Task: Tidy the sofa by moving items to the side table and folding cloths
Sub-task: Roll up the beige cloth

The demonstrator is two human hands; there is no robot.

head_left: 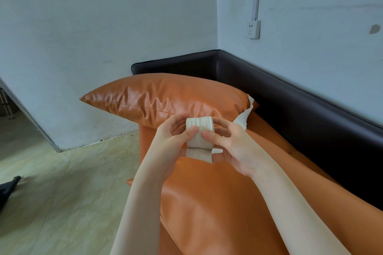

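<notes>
A white paper roll [200,133] hangs in the air above the orange sofa seat [207,203]. My left hand [174,143] grips its left end, thumb across the front. My right hand [232,143] holds its right end, thumb on the front too. A loose strip of the paper [244,117] trails up and to the right from behind my right hand, over the corner of an orange leather cushion [157,99]. A short flap of paper hangs below the roll.
The sofa has a dark brown back [290,97] along the white wall, in the room's corner. A wall socket [253,29] sits above it. Pale tiled floor [62,192] lies to the left, with a black object [8,190] at the left edge.
</notes>
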